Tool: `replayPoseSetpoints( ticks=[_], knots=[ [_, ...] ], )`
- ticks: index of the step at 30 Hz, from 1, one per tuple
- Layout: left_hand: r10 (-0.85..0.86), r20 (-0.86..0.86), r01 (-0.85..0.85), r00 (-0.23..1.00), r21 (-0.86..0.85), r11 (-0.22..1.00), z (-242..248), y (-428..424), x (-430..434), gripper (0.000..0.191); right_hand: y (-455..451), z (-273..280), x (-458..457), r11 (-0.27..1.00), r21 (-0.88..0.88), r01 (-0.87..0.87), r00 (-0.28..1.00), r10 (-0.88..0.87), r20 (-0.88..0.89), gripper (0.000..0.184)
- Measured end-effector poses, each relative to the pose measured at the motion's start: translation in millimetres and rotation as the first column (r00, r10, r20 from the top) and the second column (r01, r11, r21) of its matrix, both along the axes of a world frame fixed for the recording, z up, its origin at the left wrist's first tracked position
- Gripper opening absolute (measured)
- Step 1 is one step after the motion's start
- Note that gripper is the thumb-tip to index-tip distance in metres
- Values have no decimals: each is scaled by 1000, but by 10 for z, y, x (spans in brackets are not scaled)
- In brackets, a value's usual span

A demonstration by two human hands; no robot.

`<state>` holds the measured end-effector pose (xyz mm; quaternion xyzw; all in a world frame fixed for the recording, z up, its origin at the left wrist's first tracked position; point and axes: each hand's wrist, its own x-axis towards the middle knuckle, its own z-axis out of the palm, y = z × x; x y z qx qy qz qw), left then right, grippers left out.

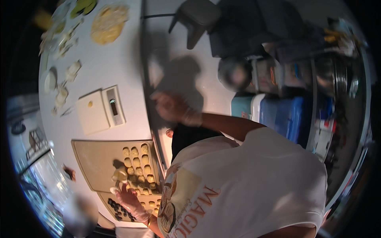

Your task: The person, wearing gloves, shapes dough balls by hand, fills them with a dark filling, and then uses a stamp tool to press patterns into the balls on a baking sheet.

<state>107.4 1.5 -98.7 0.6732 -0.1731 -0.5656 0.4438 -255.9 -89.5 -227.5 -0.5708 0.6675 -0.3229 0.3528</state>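
My left hand, in a clear plastic glove, is over the near part of a brown baking tray. At its fingertips is a yellowish dough piece, which casts a shadow on the tray. Rows of small patterned dough pieces lie along the tray's edge nearest me. A second tray, partly behind my left hand, carries dark balls and more dough pieces. My right hand, also gloved, is blurred and raised beyond the table edge; whether it holds anything is unclear.
A white digital scale bears a small dough ball. Plastic-covered yellow dough lies farther along the white table. A grey stool and a blue storage bin stand off the table.
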Motion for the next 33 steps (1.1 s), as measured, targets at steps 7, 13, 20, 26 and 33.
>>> replayPoseSetpoints(
  ticks=[7,13,20,26,33],
  knots=[
    [-168,-135,166,976,-25,986,-161,-15,164,45,1367,-1034,-2718,691,195,696,602,-412,-684,27],
    [-156,-229,178,961,76,981,-45,-104,174,40,1556,-1240,-2946,672,273,689,603,-322,-730,27],
    [101,-263,-51,960,192,980,-159,-124,299,56,1411,-1366,-2834,845,201,495,606,-171,-777,29],
    [79,-335,-93,939,-25,995,-327,-73,388,38,491,-417,-1101,1000,3,5,914,-4,-405,26],
    [151,-337,-189,929,-85,978,-366,-53,325,25,-87,614,1605,735,-373,-566,657,676,333,17]
  ],
)
